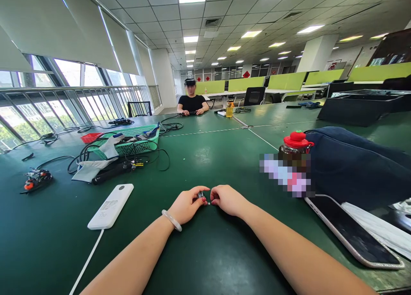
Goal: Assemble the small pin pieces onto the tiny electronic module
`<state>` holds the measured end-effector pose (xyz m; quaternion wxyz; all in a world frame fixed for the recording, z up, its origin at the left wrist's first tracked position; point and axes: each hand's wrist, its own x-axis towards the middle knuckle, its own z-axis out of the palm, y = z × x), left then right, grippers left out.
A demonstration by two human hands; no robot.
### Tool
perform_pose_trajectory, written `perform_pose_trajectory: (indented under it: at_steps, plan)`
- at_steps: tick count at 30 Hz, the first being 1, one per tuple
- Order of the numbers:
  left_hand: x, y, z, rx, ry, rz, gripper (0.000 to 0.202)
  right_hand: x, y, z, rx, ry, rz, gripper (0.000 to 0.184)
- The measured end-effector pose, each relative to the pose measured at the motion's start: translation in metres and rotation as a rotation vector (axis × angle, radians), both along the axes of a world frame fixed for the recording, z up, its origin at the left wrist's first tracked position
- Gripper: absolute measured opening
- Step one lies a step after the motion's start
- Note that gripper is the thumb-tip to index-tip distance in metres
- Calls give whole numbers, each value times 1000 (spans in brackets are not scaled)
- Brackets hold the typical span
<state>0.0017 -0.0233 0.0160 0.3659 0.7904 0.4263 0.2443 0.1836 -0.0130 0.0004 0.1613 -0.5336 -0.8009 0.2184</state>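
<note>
My left hand (pixel 188 205) and my right hand (pixel 228 199) meet over the green table (pixel 205 158) near its front edge. Both are closed in a pinch around a tiny dark part (pixel 201 195) held between the fingertips. The part is too small to name. A pale bangle (pixel 171 220) circles my left wrist. Both forearms reach in from the bottom of the view.
A white power bank (pixel 111 206) with its cable lies to the left. A phone (pixel 351 231) lies at the right, beside a red-capped bottle (pixel 294 147) and a dark bag (pixel 356 162). A green basket (pixel 135 141) with cables stands further back. Another person (pixel 192 101) sits at the far end.
</note>
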Motion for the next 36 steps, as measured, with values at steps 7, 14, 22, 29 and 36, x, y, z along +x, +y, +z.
perform_pose_trajectory:
  at_steps: [7,14,22,29,36]
  plan:
    - [-3,4,-4,-44,-71,40,31,0,-2,2,25,-50,-2,7]
    - [-7,9,-4,55,-32,151,28,1,0,0,33,-79,-16,11]
    - [-8,12,-4,84,-4,216,30,0,-2,2,97,-35,-29,17]
    - [-8,14,-8,46,-38,217,30,-8,-8,6,173,-66,20,18]
    - [-11,21,-13,25,-65,238,30,-19,-6,-2,301,-174,62,21]
